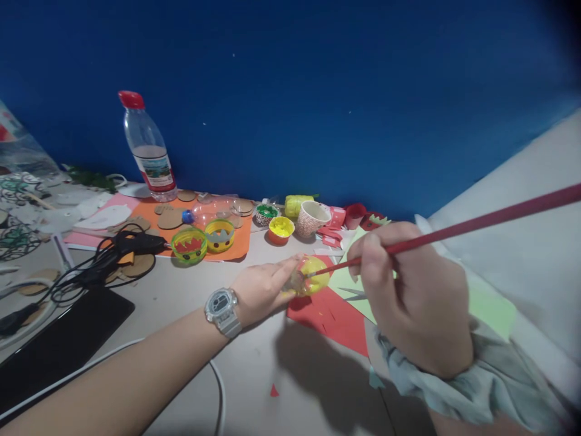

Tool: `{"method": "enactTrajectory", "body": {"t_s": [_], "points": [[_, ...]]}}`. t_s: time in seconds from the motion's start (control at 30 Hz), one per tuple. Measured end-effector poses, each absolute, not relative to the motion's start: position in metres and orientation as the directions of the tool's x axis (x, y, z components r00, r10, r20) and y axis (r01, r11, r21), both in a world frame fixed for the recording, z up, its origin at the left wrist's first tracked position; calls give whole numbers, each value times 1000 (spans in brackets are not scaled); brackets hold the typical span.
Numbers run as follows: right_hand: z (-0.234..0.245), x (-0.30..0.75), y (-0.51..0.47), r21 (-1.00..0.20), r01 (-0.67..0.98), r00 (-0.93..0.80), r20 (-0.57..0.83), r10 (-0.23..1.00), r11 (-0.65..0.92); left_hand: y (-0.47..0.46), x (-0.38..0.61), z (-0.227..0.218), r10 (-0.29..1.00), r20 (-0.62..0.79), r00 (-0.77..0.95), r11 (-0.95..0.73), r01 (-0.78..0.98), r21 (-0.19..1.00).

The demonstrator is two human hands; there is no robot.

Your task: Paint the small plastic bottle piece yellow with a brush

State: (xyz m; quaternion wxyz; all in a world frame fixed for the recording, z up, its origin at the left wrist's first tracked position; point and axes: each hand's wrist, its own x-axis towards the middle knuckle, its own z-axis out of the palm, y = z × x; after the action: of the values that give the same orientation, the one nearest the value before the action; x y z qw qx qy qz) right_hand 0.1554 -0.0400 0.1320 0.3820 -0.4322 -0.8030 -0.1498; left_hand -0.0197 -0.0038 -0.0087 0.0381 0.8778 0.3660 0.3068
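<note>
My left hand (261, 289), with a grey watch (222, 309) on its wrist, pinches a small round yellow-painted plastic piece (313, 274) just above the table. My right hand (408, 290) is closed around a long red paintbrush (454, 229). The brush's tip touches the yellow piece. Beneath both hands lie a red paper sheet (331, 318) and a light green sheet (492, 309).
A small pot of yellow paint (281, 229), a green paint pot (266, 213), a patterned paper cup (311, 218) and red pieces stand behind. Two painted rings (202, 241) rest on orange paper. A water bottle (147, 148), a glue gun (136, 244), cables and a black tablet (59, 345) are at the left.
</note>
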Motion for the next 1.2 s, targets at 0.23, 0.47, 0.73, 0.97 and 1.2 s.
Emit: {"method": "enactTrajectory", "body": {"t_s": [0.23,0.47,0.73,0.97,1.2], "points": [[132,166,-39,-149,850,-175,826,536,506,-6,-16,10,765,373,526,-630,731,262],[136,160,-39,-114,851,-216,813,541,512,-15,-11,34,811,318,491,-564,802,198],[137,163,-41,-168,849,-158,823,545,501,-14,-12,32,781,370,504,-595,781,192],[134,166,-38,-178,885,-66,867,493,431,-15,-13,31,786,372,493,-587,785,199],[138,165,-38,-101,879,-170,847,504,465,-15,-11,35,780,377,499,-593,782,193]]}}
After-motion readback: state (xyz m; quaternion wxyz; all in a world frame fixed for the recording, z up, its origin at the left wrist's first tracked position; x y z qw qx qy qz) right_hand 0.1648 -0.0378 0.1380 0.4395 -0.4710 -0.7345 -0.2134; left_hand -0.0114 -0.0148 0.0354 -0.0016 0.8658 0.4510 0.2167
